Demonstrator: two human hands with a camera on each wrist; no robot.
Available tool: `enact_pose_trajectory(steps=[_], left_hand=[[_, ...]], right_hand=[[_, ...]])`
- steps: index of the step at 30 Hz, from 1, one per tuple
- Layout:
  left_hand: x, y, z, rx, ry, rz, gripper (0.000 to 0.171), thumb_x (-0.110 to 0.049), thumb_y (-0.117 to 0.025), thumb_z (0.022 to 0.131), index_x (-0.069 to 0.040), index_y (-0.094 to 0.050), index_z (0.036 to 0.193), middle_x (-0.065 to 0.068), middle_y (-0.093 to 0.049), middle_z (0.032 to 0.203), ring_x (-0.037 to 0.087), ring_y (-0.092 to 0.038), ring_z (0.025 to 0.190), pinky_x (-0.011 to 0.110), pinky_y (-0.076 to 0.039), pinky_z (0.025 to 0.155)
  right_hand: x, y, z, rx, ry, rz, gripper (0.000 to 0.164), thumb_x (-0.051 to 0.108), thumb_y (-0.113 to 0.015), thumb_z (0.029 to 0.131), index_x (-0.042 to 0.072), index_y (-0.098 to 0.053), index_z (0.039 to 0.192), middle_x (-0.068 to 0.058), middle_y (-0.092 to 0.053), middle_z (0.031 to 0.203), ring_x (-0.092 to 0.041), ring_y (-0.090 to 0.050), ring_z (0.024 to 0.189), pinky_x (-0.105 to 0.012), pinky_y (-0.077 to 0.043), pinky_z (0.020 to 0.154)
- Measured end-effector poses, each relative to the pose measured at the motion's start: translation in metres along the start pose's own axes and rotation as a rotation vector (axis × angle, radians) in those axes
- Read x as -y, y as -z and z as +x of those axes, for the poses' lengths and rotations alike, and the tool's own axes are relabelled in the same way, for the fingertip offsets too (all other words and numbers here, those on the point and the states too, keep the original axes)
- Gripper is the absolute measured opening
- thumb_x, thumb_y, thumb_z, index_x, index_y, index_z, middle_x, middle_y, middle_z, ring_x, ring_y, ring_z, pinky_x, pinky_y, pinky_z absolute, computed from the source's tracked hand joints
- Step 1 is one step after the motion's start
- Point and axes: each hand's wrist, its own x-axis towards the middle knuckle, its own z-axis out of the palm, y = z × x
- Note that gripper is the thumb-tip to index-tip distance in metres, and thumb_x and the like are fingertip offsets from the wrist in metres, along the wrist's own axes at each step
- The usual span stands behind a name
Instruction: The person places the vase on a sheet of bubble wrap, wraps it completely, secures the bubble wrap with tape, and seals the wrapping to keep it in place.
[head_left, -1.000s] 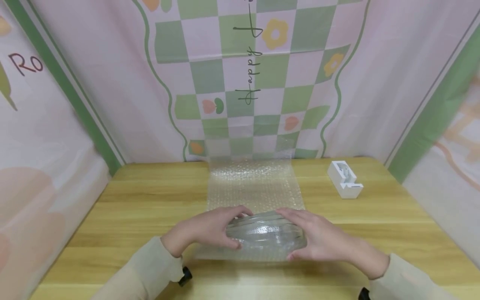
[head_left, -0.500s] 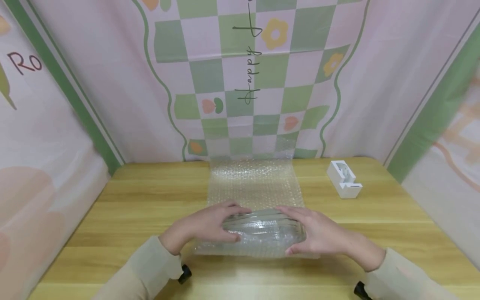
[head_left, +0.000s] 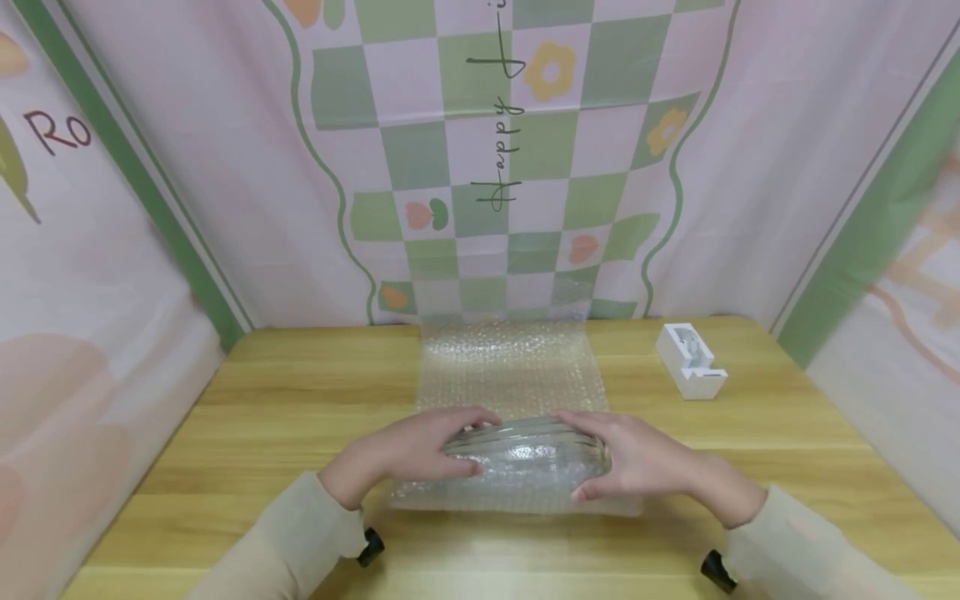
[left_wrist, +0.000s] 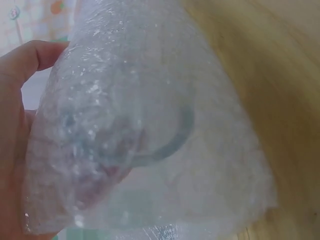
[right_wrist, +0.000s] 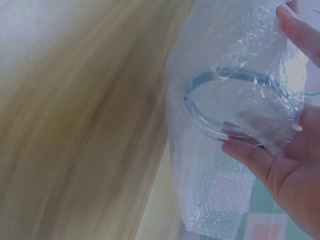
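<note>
- Grip of left hand [head_left: 427,450] on one end of glass vessel [head_left: 528,454]: thumb widely spread from the fingers, both curled round it through bubble wrap [head_left: 513,379].
- Similar broad grip of right hand [head_left: 637,458] on the vessel's opposite end, thumb on its near side, fingers over the far side (round rim [right_wrist: 225,74] visible beside these fingers from the right wrist).
- Vessel on its side, between both hands; resting or slightly lifted, impossible to tell.
- Long stretch of wrap beyond the vessel, up to patterned backdrop [head_left: 547,142].
- White dispenser [head_left: 692,362] on wooden table [head_left: 757,450], beyond the vessel and to its right, well apart.
</note>
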Motion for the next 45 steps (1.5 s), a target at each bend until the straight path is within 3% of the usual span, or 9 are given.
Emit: enact_pose_trajectory(steps=[7,16,25,33,39,43,45], left_hand=[[0.001,0.000,0.000,0.014,0.006,0.018,0.057,-0.037,-0.062,0.102,-0.019,-0.046,0.153,0.004,-0.056,0.146,0.022,-0.052,0.132,0.045,-0.043,0.111],[0.004,0.001,0.001,0.019,0.026,-0.028,0.051,-0.041,-0.054,0.106,-0.019,-0.046,0.150,0.012,-0.058,0.145,0.028,-0.056,0.130,0.047,-0.048,0.107],[0.007,0.002,-0.001,-0.005,0.010,-0.055,0.050,-0.041,-0.050,0.108,-0.017,-0.048,0.152,0.007,-0.056,0.145,0.022,-0.057,0.126,0.044,-0.048,0.106],[0.008,-0.001,-0.001,-0.069,-0.020,0.026,0.050,-0.040,-0.048,0.109,-0.013,-0.051,0.150,0.006,-0.053,0.141,0.019,-0.059,0.111,0.044,-0.051,0.101],[0.008,-0.005,-0.001,-0.108,0.006,0.058,0.048,-0.033,-0.049,0.109,-0.014,-0.044,0.153,0.007,-0.055,0.146,0.023,-0.057,0.127,0.044,-0.046,0.110],[0.009,-0.008,0.001,-0.139,-0.050,0.155,0.042,-0.025,-0.049,0.110,-0.014,-0.049,0.150,0.007,-0.055,0.148,0.024,-0.051,0.136,0.043,-0.041,0.114],[0.010,-0.010,0.001,-0.172,-0.111,0.210,0.037,-0.021,-0.052,0.109,-0.014,-0.054,0.145,0.007,-0.057,0.144,0.024,-0.055,0.132,0.041,-0.044,0.111]], right_hand=[[-0.003,0.003,0.002,0.027,-0.010,0.035,0.102,0.063,-0.078,0.080,0.005,-0.042,0.155,-0.024,-0.051,0.148,-0.046,-0.053,0.129,-0.062,-0.045,0.105],[-0.012,0.007,0.006,0.041,0.039,0.109,0.096,0.049,-0.082,0.083,0.004,-0.041,0.156,-0.027,-0.049,0.148,-0.050,-0.051,0.130,-0.066,-0.043,0.104],[-0.013,0.009,0.007,0.066,0.019,0.154,0.092,0.047,-0.080,0.086,0.005,-0.040,0.157,-0.027,-0.046,0.151,-0.052,-0.048,0.133,-0.069,-0.040,0.105],[-0.016,0.010,0.011,0.104,0.001,0.180,0.090,0.043,-0.079,0.089,0.002,-0.037,0.157,-0.028,-0.043,0.154,-0.051,-0.047,0.133,-0.068,-0.040,0.106],[-0.020,0.010,0.018,0.125,0.001,0.198,0.089,0.040,-0.078,0.090,-0.003,-0.036,0.156,-0.030,-0.041,0.154,-0.051,-0.048,0.133,-0.066,-0.039,0.107],[-0.022,0.012,0.019,0.139,-0.014,0.231,0.087,0.038,-0.077,0.091,-0.002,-0.036,0.156,-0.030,-0.041,0.153,-0.053,-0.047,0.133,-0.068,-0.039,0.106],[-0.024,0.012,0.020,0.144,-0.024,0.250,0.086,0.037,-0.076,0.092,-0.001,-0.036,0.157,-0.031,-0.041,0.153,-0.054,-0.045,0.134,-0.070,-0.038,0.106]])
